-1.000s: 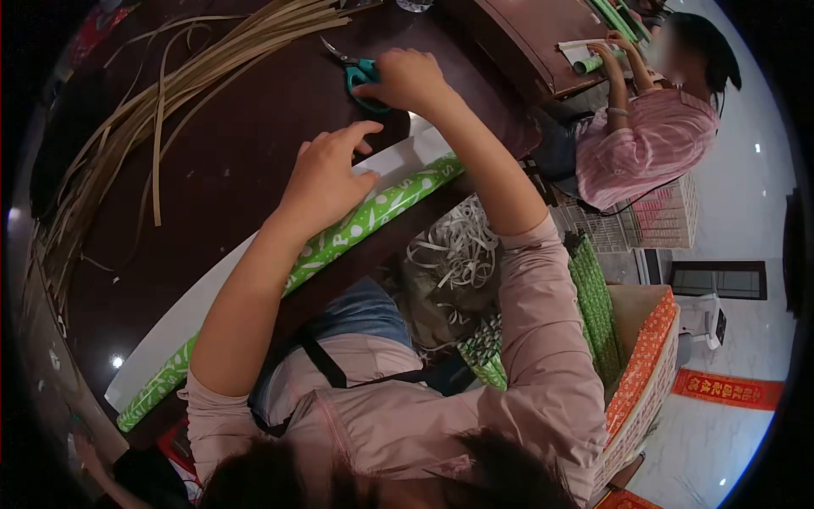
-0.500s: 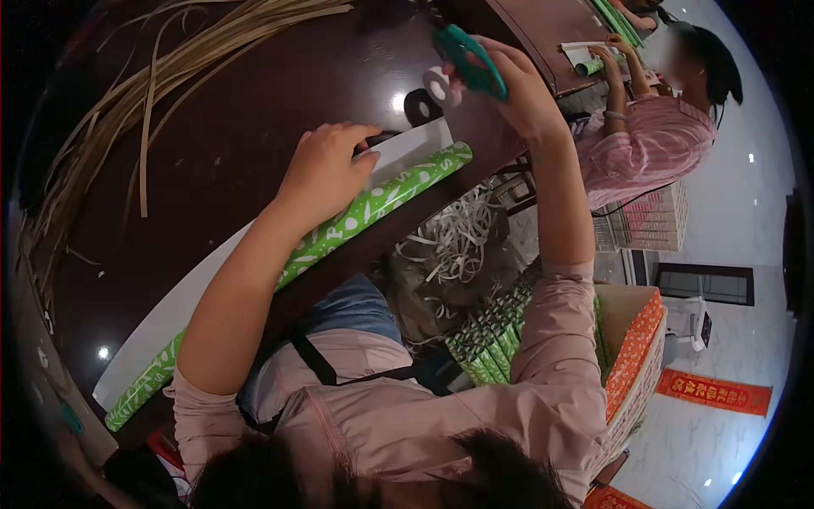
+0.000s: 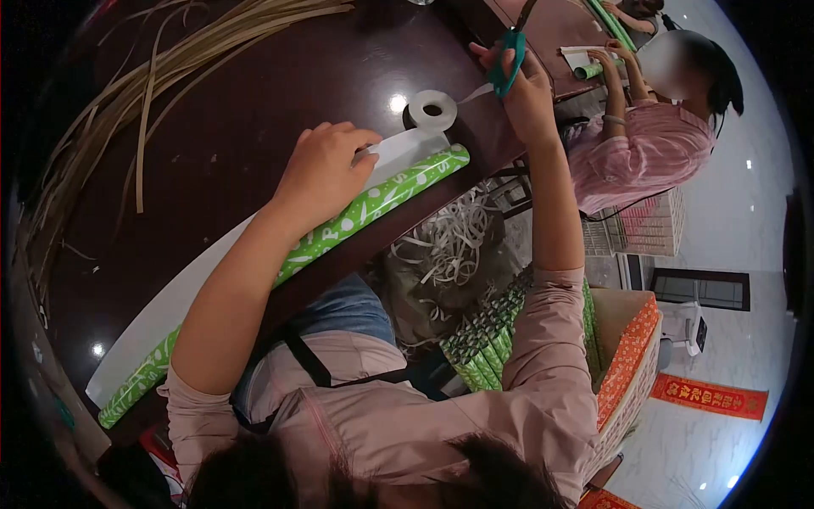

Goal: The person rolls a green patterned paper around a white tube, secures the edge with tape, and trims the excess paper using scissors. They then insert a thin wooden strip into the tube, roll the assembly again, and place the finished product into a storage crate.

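A green patterned paper roll (image 3: 373, 209) lies along the table's near edge, its white sheet (image 3: 203, 273) partly unrolled behind it. My left hand (image 3: 326, 165) rests on the roll and sheet, thumb and forefinger curved around something dark I cannot make out. At the upper right, my right hand (image 3: 527, 93) is raised, closed on teal-handled scissors (image 3: 507, 64) whose blades point up. A thin white strip (image 3: 477, 92) runs from that hand toward a white tape roll (image 3: 451, 109), which sits over a black ring beyond the sheet's end.
Long tan strips (image 3: 148, 110) spread over the table's (image 3: 280, 76) far left. Below the edge are shredded white strips (image 3: 449, 242) and several green rolls (image 3: 483, 339) beside an orange-trimmed basket (image 3: 626, 360). A co-worker (image 3: 649, 153) handles another green roll at the upper right.
My right hand has drawn away from the white tape roll to the right, and the scissors have turned upward. The tape roll now lies flat, with a strip stretched out. My left hand stays in place.
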Demonstrator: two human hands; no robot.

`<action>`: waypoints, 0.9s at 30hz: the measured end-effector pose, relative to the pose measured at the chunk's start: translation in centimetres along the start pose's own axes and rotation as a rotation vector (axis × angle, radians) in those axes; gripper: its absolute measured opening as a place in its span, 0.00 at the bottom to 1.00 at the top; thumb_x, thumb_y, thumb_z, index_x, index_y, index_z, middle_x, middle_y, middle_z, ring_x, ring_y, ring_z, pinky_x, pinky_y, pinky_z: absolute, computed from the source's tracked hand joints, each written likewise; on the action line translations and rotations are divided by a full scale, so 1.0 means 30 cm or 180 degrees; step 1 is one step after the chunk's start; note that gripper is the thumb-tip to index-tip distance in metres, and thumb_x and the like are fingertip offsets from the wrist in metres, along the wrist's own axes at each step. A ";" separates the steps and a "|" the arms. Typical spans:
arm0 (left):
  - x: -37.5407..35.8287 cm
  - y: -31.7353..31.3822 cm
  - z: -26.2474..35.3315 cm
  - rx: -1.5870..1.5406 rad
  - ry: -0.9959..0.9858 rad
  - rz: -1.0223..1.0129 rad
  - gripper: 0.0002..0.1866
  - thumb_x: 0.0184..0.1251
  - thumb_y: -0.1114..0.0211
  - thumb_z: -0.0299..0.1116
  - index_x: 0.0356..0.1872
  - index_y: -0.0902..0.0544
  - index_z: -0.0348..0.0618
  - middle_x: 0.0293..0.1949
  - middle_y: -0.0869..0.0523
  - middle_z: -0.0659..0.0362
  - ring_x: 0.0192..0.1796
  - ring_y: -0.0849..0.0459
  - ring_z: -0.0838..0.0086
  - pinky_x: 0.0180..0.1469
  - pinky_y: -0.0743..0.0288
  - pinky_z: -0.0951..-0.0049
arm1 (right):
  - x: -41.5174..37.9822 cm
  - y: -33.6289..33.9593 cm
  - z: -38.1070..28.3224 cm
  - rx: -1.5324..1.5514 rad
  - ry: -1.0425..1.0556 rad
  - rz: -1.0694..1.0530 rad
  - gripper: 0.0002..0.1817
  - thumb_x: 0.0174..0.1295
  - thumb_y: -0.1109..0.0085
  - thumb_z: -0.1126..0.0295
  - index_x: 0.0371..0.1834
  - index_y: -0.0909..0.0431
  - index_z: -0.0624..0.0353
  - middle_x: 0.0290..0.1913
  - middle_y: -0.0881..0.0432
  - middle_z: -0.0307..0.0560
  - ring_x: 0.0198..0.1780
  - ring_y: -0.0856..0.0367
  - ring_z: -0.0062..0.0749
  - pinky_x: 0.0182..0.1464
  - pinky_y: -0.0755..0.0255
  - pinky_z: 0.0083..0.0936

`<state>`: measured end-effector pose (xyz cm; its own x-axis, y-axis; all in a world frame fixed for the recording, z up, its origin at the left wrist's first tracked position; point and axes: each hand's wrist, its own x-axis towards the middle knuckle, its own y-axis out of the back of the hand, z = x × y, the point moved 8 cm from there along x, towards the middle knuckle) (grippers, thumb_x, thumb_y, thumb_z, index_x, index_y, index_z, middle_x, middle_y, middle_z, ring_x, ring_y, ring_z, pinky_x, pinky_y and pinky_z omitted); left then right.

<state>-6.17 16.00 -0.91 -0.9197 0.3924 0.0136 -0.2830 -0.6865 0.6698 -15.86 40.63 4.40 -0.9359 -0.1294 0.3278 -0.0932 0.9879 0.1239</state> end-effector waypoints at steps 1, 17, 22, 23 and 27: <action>0.004 -0.010 -0.003 -0.0052 0.0042 -0.0139 0.15 0.66 0.36 0.35 0.51 0.15 0.45 0.49 0.14 0.51 0.61 0.23 0.55 0.65 0.32 0.59 | 0.010 0.011 -0.004 -0.0006 -0.0005 0.0003 0.20 0.69 0.40 0.57 0.50 0.27 0.64 0.46 0.18 0.45 0.58 0.20 0.37 0.60 0.29 0.29; -0.009 -0.019 -0.010 -0.0009 -0.0319 0.0216 0.13 0.65 0.38 0.32 0.49 0.15 0.43 0.43 0.15 0.54 0.50 0.21 0.60 0.59 0.31 0.62 | -0.008 -0.080 -0.238 0.3262 -0.0443 -0.1471 0.43 0.55 0.35 0.35 0.56 0.29 0.67 0.59 0.25 0.63 0.68 0.32 0.57 0.69 0.34 0.42; -0.012 -0.015 -0.007 -0.0018 -0.0340 0.0240 0.14 0.65 0.39 0.32 0.49 0.14 0.44 0.43 0.15 0.55 0.49 0.21 0.60 0.60 0.32 0.62 | -0.008 -0.033 -0.057 -0.1552 -0.0360 -0.0520 0.15 0.58 0.32 0.65 0.41 0.23 0.63 0.39 0.15 0.49 0.41 0.16 0.37 0.46 0.26 0.32; -0.013 -0.017 -0.004 -0.0012 -0.0353 0.0235 0.14 0.65 0.39 0.32 0.49 0.14 0.44 0.43 0.15 0.55 0.49 0.21 0.60 0.60 0.32 0.62 | -0.023 -0.089 -0.027 -0.2264 -0.0389 -0.0665 0.17 0.57 0.32 0.65 0.43 0.23 0.64 0.39 0.15 0.52 0.41 0.16 0.39 0.46 0.25 0.33; -0.010 -0.011 -0.003 0.0056 -0.0336 0.0214 0.14 0.63 0.38 0.32 0.49 0.15 0.44 0.42 0.15 0.55 0.49 0.21 0.60 0.60 0.31 0.62 | -0.022 -0.180 0.102 -0.3414 -0.0261 -0.0868 0.25 0.50 0.26 0.66 0.47 0.25 0.68 0.40 0.17 0.59 0.41 0.18 0.38 0.46 0.27 0.32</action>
<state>-5.84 16.05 -1.21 -0.9024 0.4087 0.1364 -0.2160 -0.7030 0.6776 -15.78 35.65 0.65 -0.9521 -0.2860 0.1080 0.0060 0.3358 0.9419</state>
